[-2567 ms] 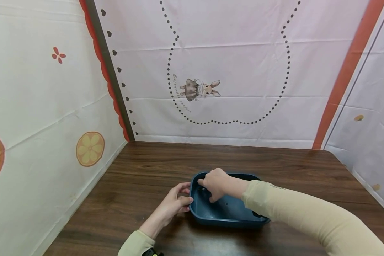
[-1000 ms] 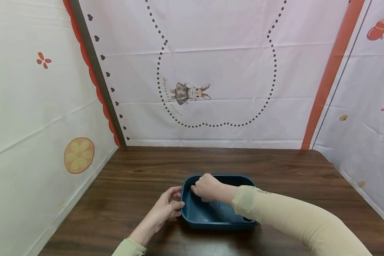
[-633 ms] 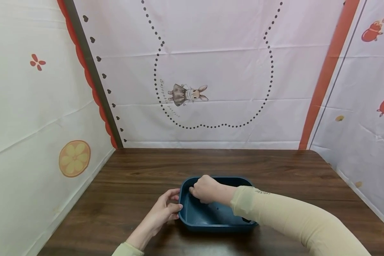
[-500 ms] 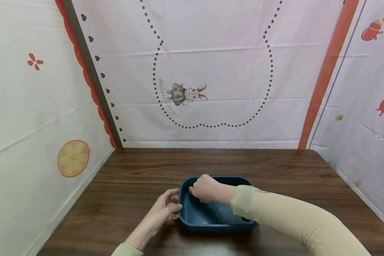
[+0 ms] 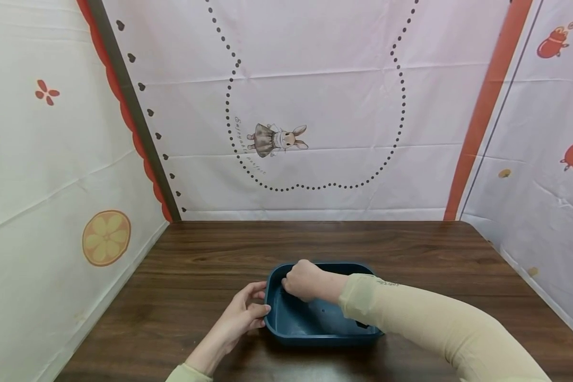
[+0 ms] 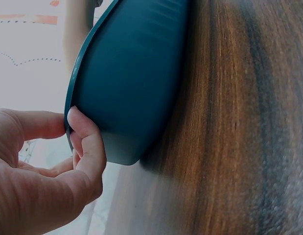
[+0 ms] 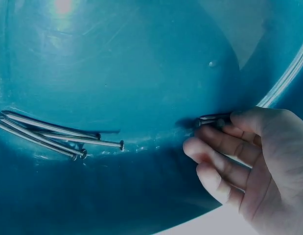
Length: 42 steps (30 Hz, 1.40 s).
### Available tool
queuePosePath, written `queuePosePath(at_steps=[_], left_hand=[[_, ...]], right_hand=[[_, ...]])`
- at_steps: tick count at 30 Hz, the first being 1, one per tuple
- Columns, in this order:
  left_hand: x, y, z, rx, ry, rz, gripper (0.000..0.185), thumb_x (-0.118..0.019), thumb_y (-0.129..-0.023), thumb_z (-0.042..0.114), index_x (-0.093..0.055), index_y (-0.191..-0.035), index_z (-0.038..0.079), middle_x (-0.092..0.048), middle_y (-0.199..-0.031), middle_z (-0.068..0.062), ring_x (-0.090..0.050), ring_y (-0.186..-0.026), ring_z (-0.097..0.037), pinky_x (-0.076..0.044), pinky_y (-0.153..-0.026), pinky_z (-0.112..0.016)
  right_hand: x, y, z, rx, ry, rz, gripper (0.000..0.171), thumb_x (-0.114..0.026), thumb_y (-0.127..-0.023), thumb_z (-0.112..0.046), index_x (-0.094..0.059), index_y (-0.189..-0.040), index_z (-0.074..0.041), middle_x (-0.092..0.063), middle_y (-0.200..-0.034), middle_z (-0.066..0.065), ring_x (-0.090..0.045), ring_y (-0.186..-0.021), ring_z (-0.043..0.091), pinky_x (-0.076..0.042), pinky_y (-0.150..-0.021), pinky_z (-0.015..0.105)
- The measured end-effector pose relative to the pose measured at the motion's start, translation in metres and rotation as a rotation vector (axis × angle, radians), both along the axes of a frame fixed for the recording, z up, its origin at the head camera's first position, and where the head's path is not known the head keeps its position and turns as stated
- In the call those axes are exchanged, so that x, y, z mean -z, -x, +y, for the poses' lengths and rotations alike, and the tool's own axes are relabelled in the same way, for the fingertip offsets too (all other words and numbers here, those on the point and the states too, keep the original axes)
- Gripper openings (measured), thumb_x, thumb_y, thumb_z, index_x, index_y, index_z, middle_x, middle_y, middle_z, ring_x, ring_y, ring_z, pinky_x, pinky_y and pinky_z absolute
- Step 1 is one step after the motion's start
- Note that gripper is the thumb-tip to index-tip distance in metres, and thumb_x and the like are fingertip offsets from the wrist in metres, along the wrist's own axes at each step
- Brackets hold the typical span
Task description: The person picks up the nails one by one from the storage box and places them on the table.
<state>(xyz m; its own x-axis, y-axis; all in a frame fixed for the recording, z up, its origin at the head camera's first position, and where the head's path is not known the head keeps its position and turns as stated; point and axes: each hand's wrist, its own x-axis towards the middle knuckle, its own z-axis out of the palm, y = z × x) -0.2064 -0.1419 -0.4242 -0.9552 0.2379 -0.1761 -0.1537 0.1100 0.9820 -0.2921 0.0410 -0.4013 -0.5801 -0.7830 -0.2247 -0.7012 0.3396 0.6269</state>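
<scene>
Tray (image 5: 324, 331), dark blue plastic, sits on the wooden table (image 5: 410, 249), near the front edge, approx. centre. Left hand (image 5: 241, 318) is at the tray's left end, just outside it; thumb on the rim, fingers (image 6: 85, 142) curled under/against the outer wall, so it grips that end. Right hand (image 5: 304, 280) reaches in from the right, over the tray, w/ its knuckles up at the far-left inside corner. In the right wrist view the fingers are curled and the fingertips (image 7: 242, 117) pinch a nail (image 7: 212, 119) against the tray's inner wall. A few more nails (image 7: 53, 134) lie loose on the tray floor, in a bunch, well apart from the right hand. Both forearms wear a beige sleeve (image 5: 434, 329). Printed cloth (image 5: 315, 106) w/ a rabbit stands behind the table.
</scene>
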Motion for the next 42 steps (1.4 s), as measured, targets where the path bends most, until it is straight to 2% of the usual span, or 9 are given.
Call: queuePosePath(at_steps=[10, 16, 20, 23, 28, 35, 42], left_hand=[[-0.002, 0.001, 0.001, -0.006, 0.002, -0.001, 0.058, -0.057, -0.095, 0.006, -0.034, -0.149, -0.001, -0.042, -0.132, -0.023, -0.057, -0.086, -0.016, -0.052, -0.071, -0.026], [-0.002, 0.001, 0.001, -0.004, -0.001, -0.005, 0.058, -0.056, -0.095, 0.006, -0.034, -0.149, 0.0, -0.041, -0.132, -0.023, -0.056, -0.086, -0.016, -0.052, -0.07, -0.026], [-0.002, 0.001, 0.002, -0.004, -0.004, -0.004, 0.058, -0.056, -0.095, 0.006, -0.034, -0.149, 0.0, -0.041, -0.132, -0.022, -0.056, -0.086, -0.016, -0.052, -0.07, -0.025], [-0.001, 0.0, 0.002, -0.005, -0.006, -0.004, 0.058, -0.056, -0.095, 0.006, -0.034, -0.149, 0.0, -0.041, -0.132, -0.022, -0.057, -0.087, -0.016, -0.052, -0.07, -0.025], [-0.001, 0.0, 0.001, -0.012, -0.003, -0.004, 0.058, -0.056, -0.095, 0.005, -0.034, -0.149, 0.0, -0.04, -0.133, -0.023, -0.058, -0.087, -0.016, -0.052, -0.07, -0.025], [0.0, 0.001, 0.001, -0.025, -0.004, -0.006, 0.058, -0.057, -0.094, 0.005, -0.034, -0.148, 0.0, -0.041, -0.132, -0.022, -0.058, -0.086, -0.017, -0.053, -0.069, -0.026], [0.0, 0.001, 0.002, -0.022, -0.012, -0.011, 0.059, -0.057, -0.094, 0.006, -0.034, -0.148, 0.0, -0.04, -0.131, -0.022, -0.057, -0.087, -0.017, -0.052, -0.07, -0.025]], right_hand=[[0.0, 0.005, 0.002, -0.016, -0.014, -0.002, 0.015, -0.057, -0.099, -0.036, -0.064, -0.112, -0.031, -0.06, -0.067, -0.009, -0.049, -0.051, 0.007, -0.046, -0.049, 0.021], [0.0, 0.005, 0.003, -0.009, 0.001, -0.022, 0.017, -0.053, -0.102, -0.036, -0.065, -0.112, -0.03, -0.063, -0.07, -0.009, -0.048, -0.051, 0.007, -0.044, -0.049, 0.021], [-0.002, 0.005, 0.003, 0.011, 0.011, -0.051, 0.015, -0.057, -0.099, -0.038, -0.066, -0.105, -0.029, -0.062, -0.071, -0.009, -0.047, -0.051, 0.006, -0.041, -0.048, 0.02], [-0.004, 0.006, 0.004, 0.016, 0.016, -0.081, 0.011, -0.062, -0.096, -0.038, -0.066, -0.093, -0.028, -0.057, -0.067, -0.009, -0.044, -0.05, 0.007, -0.037, -0.046, 0.02], [-0.015, 0.006, 0.007, 0.032, 0.065, -0.162, 0.024, -0.066, -0.091, -0.033, -0.058, -0.07, -0.024, -0.043, -0.058, -0.008, -0.038, -0.051, 0.009, -0.03, -0.046, 0.021], [-0.035, 0.006, 0.018, 0.077, 0.141, -0.248, 0.028, -0.068, -0.086, -0.031, -0.051, -0.066, -0.024, -0.036, -0.055, -0.008, -0.032, -0.048, 0.009, -0.026, -0.044, 0.022], [-0.054, 0.0, 0.039, 0.087, 0.256, -0.313, 0.04, -0.067, -0.082, -0.024, -0.036, -0.058, -0.024, -0.025, -0.054, -0.009, -0.02, -0.047, 0.008, -0.017, -0.043, 0.022]])
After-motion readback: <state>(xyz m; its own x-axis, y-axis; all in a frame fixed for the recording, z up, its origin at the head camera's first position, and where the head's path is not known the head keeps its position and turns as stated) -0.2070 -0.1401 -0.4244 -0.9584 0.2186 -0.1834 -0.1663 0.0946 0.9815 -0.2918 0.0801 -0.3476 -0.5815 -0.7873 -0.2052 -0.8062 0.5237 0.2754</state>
